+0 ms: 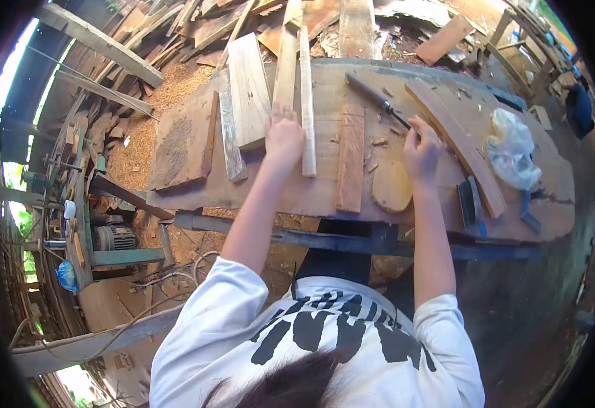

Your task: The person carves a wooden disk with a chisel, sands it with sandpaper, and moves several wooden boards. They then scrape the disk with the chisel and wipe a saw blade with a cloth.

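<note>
My left hand [285, 136] is wrapped over the near end of a long pale wooden strip [286, 64], which runs away from me across the bench. Beside it lie a wide pale board [248, 95], a grey-edged strip [230, 132] and a thin light strip [307, 109]. The fingers of my right hand [422, 146] are pinched at the blade end of a dark-handled chisel [369, 92]. Below the chisel, a short reddish board [350, 160] and a rounded pale wood piece [392, 185] rest on the wooden bench top [324, 85].
A curved plank [457, 146], a brush [470, 202] and a plastic bag [513, 149] occupy the bench's right side. A thick slab [185, 146] sits at left. A motor [115, 238] stands below on the left; scrap wood [195, 27] is heaped behind.
</note>
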A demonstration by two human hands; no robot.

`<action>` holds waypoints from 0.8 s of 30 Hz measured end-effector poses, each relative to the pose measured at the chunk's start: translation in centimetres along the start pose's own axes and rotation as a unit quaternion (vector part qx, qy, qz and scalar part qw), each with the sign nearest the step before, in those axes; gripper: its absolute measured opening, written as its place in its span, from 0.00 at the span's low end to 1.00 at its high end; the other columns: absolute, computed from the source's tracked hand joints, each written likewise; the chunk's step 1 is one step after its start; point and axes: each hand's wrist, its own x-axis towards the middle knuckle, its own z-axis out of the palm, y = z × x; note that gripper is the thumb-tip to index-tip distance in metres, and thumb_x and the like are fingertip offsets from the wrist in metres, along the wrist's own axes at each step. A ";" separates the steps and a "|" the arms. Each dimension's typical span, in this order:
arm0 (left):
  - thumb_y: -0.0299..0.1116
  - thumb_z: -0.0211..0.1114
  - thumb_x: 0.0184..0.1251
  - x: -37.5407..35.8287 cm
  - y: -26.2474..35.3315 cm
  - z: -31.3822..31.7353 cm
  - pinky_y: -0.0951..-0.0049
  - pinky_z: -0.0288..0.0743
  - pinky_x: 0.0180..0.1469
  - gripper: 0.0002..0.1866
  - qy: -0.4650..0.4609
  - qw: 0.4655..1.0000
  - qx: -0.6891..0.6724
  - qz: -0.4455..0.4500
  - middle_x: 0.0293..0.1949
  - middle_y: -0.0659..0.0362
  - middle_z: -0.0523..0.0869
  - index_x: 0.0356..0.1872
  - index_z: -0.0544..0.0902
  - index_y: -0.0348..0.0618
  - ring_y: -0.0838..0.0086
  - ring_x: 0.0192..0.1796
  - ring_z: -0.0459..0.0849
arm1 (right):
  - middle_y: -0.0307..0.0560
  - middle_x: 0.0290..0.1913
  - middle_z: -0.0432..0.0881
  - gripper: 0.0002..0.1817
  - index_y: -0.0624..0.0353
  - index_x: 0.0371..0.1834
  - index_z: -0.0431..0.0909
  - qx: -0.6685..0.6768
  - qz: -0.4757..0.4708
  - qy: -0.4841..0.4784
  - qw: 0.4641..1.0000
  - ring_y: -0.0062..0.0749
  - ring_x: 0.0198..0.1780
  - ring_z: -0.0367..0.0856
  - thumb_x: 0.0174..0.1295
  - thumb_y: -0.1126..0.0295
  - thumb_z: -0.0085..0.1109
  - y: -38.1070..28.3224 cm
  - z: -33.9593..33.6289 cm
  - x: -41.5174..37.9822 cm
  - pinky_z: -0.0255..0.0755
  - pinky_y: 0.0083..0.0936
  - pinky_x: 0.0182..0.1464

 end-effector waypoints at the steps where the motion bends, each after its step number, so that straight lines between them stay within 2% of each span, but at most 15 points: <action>1: 0.36 0.53 0.73 -0.6 0.6 0.0 0.45 0.52 0.79 0.25 -0.010 1.000 -0.020 0.001 0.75 0.47 0.70 0.68 0.76 0.39 0.54 0.82 0.55 | 0.53 0.51 0.88 0.11 0.57 0.44 0.84 -0.006 0.025 -0.012 1.000 0.46 0.55 0.85 0.60 0.78 0.58 0.5 -0.1 -0.4 0.74 0.38 0.60; 2: 0.37 0.52 0.76 -1.2 1.0 0.0 0.45 0.53 0.78 0.24 -0.020 0.999 -0.039 0.003 0.72 0.44 0.74 0.67 0.76 0.36 0.53 0.82 0.55 | 0.53 0.51 0.88 0.11 0.57 0.44 0.84 -0.005 0.021 -0.014 1.000 0.46 0.55 0.85 0.60 0.78 0.58 0.8 -0.3 -0.7 0.74 0.38 0.60; 3: 0.37 0.52 0.76 -1.7 1.0 0.5 0.45 0.53 0.78 0.24 -0.018 0.999 -0.041 0.000 0.72 0.44 0.74 0.67 0.76 0.36 0.53 0.82 0.55 | 0.54 0.51 0.88 0.11 0.58 0.44 0.84 -0.011 0.028 -0.021 0.999 0.46 0.56 0.85 0.60 0.78 0.58 1.2 -0.5 -0.9 0.74 0.39 0.60; 5: 0.37 0.52 0.77 -1.8 1.1 1.2 0.48 0.57 0.76 0.22 0.076 0.992 -0.097 -0.007 0.67 0.42 0.78 0.64 0.80 0.36 0.52 0.79 0.61 | 0.55 0.52 0.87 0.11 0.59 0.45 0.84 -0.020 0.051 -0.033 0.998 0.48 0.57 0.84 0.60 0.78 0.58 1.7 -0.8 -1.3 0.74 0.41 0.62; 9: 0.36 0.52 0.77 -2.9 1.1 0.8 0.51 0.59 0.76 0.22 0.078 0.987 -0.144 -0.005 0.67 0.41 0.78 0.64 0.79 0.33 0.50 0.76 0.67 | 0.56 0.52 0.87 0.10 0.60 0.44 0.84 -0.006 0.080 -0.025 0.996 0.48 0.56 0.84 0.61 0.78 0.58 2.0 -1.0 -1.8 0.74 0.41 0.62; 11: 0.36 0.52 0.78 -3.7 1.9 0.7 0.54 0.63 0.75 0.22 0.111 0.979 -0.169 -0.007 0.65 0.39 0.79 0.63 0.79 0.30 0.48 0.72 0.73 | 0.56 0.52 0.87 0.10 0.60 0.44 0.84 -0.025 0.087 -0.032 0.995 0.48 0.56 0.84 0.61 0.77 0.59 1.9 -1.0 -1.8 0.74 0.42 0.61; 17: 0.37 0.52 0.78 -5.8 3.3 0.8 0.55 0.67 0.72 0.23 0.123 0.976 -0.181 0.004 0.61 0.36 0.81 0.60 0.81 0.27 0.46 0.68 0.77 | 0.54 0.53 0.87 0.12 0.58 0.47 0.84 -0.047 0.080 -0.032 0.995 0.47 0.57 0.83 0.61 0.77 0.59 1.4 -1.1 -1.8 0.72 0.42 0.63; 18: 0.37 0.52 0.78 -6.2 3.3 0.7 0.55 0.67 0.72 0.23 0.125 0.975 -0.181 0.000 0.61 0.36 0.81 0.60 0.81 0.27 0.46 0.68 0.77 | 0.54 0.53 0.87 0.12 0.58 0.47 0.84 -0.046 0.077 -0.034 0.995 0.47 0.57 0.83 0.61 0.77 0.59 0.9 -1.3 -1.7 0.72 0.42 0.63; 20: 0.38 0.53 0.78 -6.8 3.5 0.6 0.55 0.67 0.73 0.24 0.127 0.975 -0.181 0.003 0.61 0.36 0.81 0.59 0.81 0.25 0.47 0.69 0.77 | 0.53 0.53 0.87 0.13 0.57 0.48 0.83 -0.092 -0.019 0.005 0.996 0.47 0.58 0.83 0.61 0.77 0.59 -0.7 -1.8 -1.3 0.71 0.42 0.63; 21: 0.38 0.53 0.78 -7.1 3.5 0.6 0.55 0.67 0.73 0.24 0.130 0.975 -0.181 0.000 0.61 0.36 0.81 0.59 0.81 0.25 0.47 0.69 0.77 | 0.53 0.53 0.87 0.13 0.57 0.48 0.83 -0.090 -0.024 0.005 0.996 0.47 0.58 0.83 0.61 0.77 0.59 -1.7 -1.7 -1.2 0.71 0.42 0.63; 24: 0.38 0.53 0.78 -8.5 3.5 0.5 0.54 0.66 0.73 0.24 0.121 0.979 -0.165 0.003 0.60 0.35 0.82 0.58 0.81 0.25 0.46 0.68 0.77 | 0.54 0.53 0.86 0.13 0.60 0.49 0.83 0.054 -0.032 -0.087 0.994 0.48 0.58 0.83 0.61 0.77 0.60 -6.1 -0.5 -0.8 0.72 0.42 0.63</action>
